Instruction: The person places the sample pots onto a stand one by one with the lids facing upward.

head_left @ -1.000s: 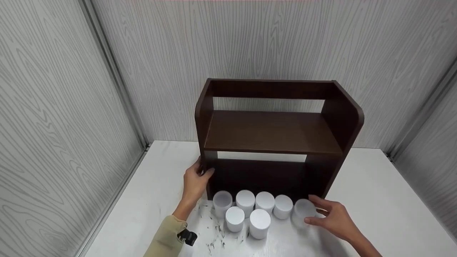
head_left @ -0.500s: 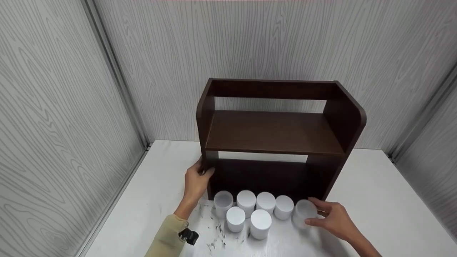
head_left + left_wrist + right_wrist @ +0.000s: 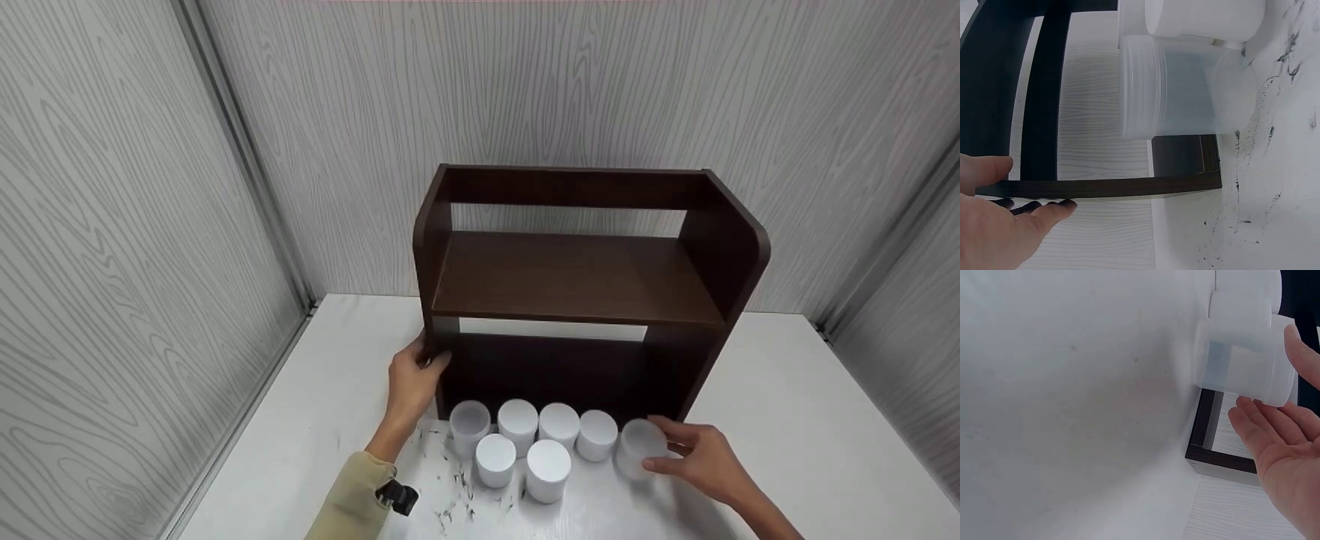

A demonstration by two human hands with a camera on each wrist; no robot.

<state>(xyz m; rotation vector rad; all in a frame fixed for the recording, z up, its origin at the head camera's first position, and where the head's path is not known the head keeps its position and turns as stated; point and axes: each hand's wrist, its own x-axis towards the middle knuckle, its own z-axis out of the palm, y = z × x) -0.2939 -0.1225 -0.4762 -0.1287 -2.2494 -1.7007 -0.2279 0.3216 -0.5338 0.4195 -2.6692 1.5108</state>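
My left hand (image 3: 409,386) grips the left side panel of a dark brown two-tier shelf (image 3: 577,277), thumb on the inner side and fingers outside, as the left wrist view also shows. At the shelf's right front corner, my right hand (image 3: 701,457) holds a translucent lidded jar (image 3: 636,454) between thumb and fingers. In the right wrist view the thumb overlaps the lid and the fingertips lie along the jar's other side. A second translucent jar (image 3: 469,429) stands at the left end of the row, in front of the shelf.
White lidded jars (image 3: 517,426) stand between the two translucent ones, with a short white jar (image 3: 495,460) and a taller white jar (image 3: 547,471) in front. Dark scuffs mark the white table (image 3: 337,435). Wood-grain panels (image 3: 360,150) close off the back and sides.
The view has shifted very slightly. Both hands, the shelf and the jars keep their places.
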